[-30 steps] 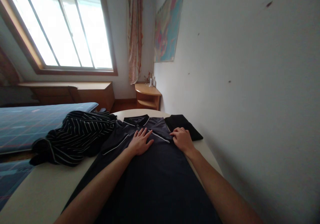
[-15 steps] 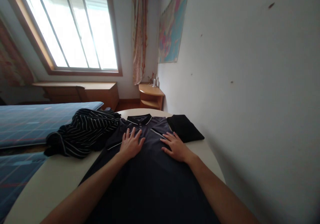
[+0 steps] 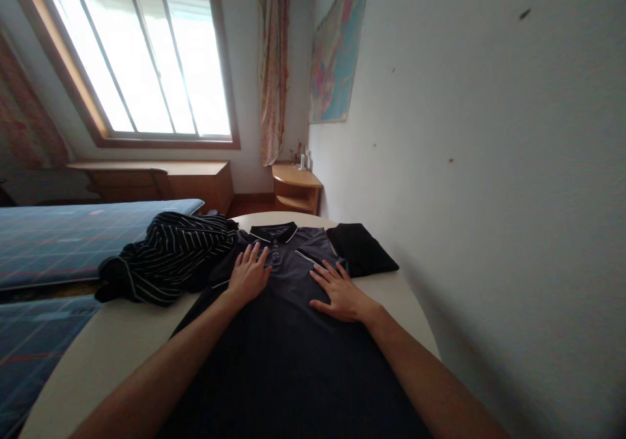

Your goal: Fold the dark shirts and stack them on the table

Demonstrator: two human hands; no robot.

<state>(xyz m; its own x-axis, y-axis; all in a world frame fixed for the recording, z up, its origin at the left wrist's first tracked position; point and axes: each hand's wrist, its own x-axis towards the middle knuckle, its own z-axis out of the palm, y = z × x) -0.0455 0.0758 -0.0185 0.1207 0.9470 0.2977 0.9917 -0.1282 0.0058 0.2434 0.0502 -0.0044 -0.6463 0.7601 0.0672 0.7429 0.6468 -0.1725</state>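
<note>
A dark polo shirt (image 3: 293,341) lies spread on a round cream table (image 3: 117,341), its black collar with white trim at the far end. Flat on the shirt's upper left part rests my left hand (image 3: 248,276), fingers spread. My right hand (image 3: 340,293) is spread on the right side, beside the white-edged sleeve. Neither hand grips the cloth. Left of the shirt, a black garment with white stripes (image 3: 180,253) is heaped. A folded black cloth (image 3: 362,250) lies by the shirt's right shoulder.
Blue plaid mattresses (image 3: 73,237) are to the left of the table. A white wall (image 3: 489,230) runs close along the right. Beyond the table stand a small corner shelf (image 3: 296,176) and a wooden desk (image 3: 195,167) under the window.
My left hand has shifted slightly left, uncovering more of the shirt's buttons. My right hand has moved slightly down and left. The striped garment's left end sits a little further right.
</note>
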